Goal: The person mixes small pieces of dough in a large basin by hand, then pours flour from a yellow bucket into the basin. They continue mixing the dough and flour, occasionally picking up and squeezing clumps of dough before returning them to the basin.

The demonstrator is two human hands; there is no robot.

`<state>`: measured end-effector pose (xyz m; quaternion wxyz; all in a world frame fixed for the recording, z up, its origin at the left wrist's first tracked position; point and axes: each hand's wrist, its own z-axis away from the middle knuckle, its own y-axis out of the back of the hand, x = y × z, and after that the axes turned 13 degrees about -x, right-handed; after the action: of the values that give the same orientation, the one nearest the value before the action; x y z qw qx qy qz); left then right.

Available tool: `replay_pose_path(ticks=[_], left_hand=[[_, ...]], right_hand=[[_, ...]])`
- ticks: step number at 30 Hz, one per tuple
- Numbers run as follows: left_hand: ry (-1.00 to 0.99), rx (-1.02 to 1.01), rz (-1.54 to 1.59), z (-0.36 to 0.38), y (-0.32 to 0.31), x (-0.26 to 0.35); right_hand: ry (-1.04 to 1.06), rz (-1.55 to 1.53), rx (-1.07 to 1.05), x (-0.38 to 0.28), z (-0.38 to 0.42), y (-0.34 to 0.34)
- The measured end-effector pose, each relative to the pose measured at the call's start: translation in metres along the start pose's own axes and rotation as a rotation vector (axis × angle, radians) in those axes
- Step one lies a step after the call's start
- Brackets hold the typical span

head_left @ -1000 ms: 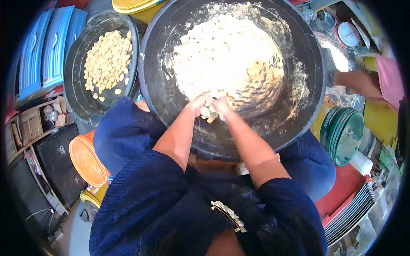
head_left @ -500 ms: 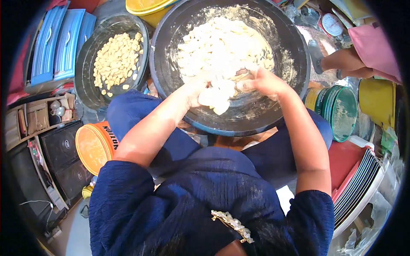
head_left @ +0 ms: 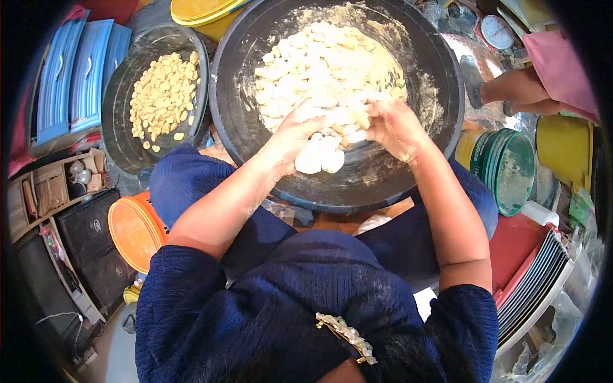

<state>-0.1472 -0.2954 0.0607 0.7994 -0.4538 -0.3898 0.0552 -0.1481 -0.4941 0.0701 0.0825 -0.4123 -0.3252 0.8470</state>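
A seated person, seen from above, works with two bare hands over a wide black basin (head_left: 231,96). It sits close between the bent knees (head_left: 185,179), which seems to keep the near rim within easy reach of both arms. The left hand (head_left: 294,140) is curled around a few pale lumps (head_left: 319,158), holding them low over the near part of the basin, probably so that anything dropped falls back inside. The right hand (head_left: 399,131) has its fingers bent inward at the pile of pale pieces (head_left: 306,64); glare hides whether it grips any. That pile fills the middle and far left of the basin, with powder (head_left: 351,16) dusting the far wall. A smaller black basin (head_left: 118,115) with tan pieces (head_left: 159,92) is just beside it on the left, apparently kept there to hold them apart from the powdery pile. The tall curved walls edge the hands' space; dark basin bottom shows between the lumps and near rim, giving some room to shift toward the body. Sideways room outside is tighter: an orange bucket (head_left: 131,233) is near the left knee, a green bucket (head_left: 514,172) near the right, and another person's leg (head_left: 517,89) lies beyond the right rim.
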Motion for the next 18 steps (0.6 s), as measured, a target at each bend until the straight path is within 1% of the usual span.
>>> replay_pose_path(ticks=[1, 3, 4, 5, 6, 7, 8, 9, 11, 12, 13, 14, 15, 16, 18], left_hand=[[0.009, -0.015, -0.047, -0.002, 0.0, 0.001], [0.025, -0.025, -0.089, -0.008, 0.003, 0.0], [0.043, -0.004, -0.125, -0.013, 0.005, 0.0], [0.06, 0.017, -0.162, -0.017, 0.007, -0.001], [0.061, 0.02, -0.159, -0.019, 0.006, 0.0], [0.085, 0.074, -0.111, -0.021, 0.004, 0.002], [0.11, 0.126, -0.064, -0.022, 0.003, 0.004], [0.112, 0.124, -0.062, -0.024, 0.004, 0.003], [0.09, 0.088, 0.096, -0.027, 0.007, -0.002], [0.091, 0.086, 0.098, -0.028, 0.01, -0.003], [0.1, 0.116, 0.183, -0.029, 0.014, -0.004], [0.107, 0.146, 0.266, -0.03, 0.016, -0.003], [0.104, 0.144, 0.264, -0.031, 0.015, 0.0], [0.074, 0.134, 0.261, -0.031, 0.012, 0.003], [0.04, 0.122, 0.256, -0.029, 0.005, 0.005]], right_hand=[[-0.002, -0.002, 0.003, 0.005, -0.002, 0.0], [0.201, 0.467, -0.141, 0.017, -0.003, -0.01], [0.157, 0.63, -0.111, 0.016, -0.006, -0.006], [0.152, 0.626, -0.111, 0.009, -0.004, -0.006], [0.069, 0.774, 0.067, -0.006, -0.001, -0.011], [-0.015, 0.919, 0.247, -0.015, 0.0, -0.014], [-0.017, 0.919, 0.249, -0.014, -0.001, -0.011], [0.064, 1.099, 0.156, -0.011, -0.003, -0.008], [0.228, 1.451, -0.042, -0.006, -0.002, -0.003], [0.014, 1.224, -0.047, -0.002, 0.003, -0.014], [0.076, 1.207, -0.097, 0.003, 0.003, -0.02], [0.2, 1.209, -0.041, 0.018, -0.003, -0.017], [0.325, 1.207, 0.015, 0.025, -0.009, -0.019], [0.326, 1.209, 0.014, 0.023, -0.009, -0.016], [0.142, 1.111, 0.121, 0.01, -0.007, -0.014]])
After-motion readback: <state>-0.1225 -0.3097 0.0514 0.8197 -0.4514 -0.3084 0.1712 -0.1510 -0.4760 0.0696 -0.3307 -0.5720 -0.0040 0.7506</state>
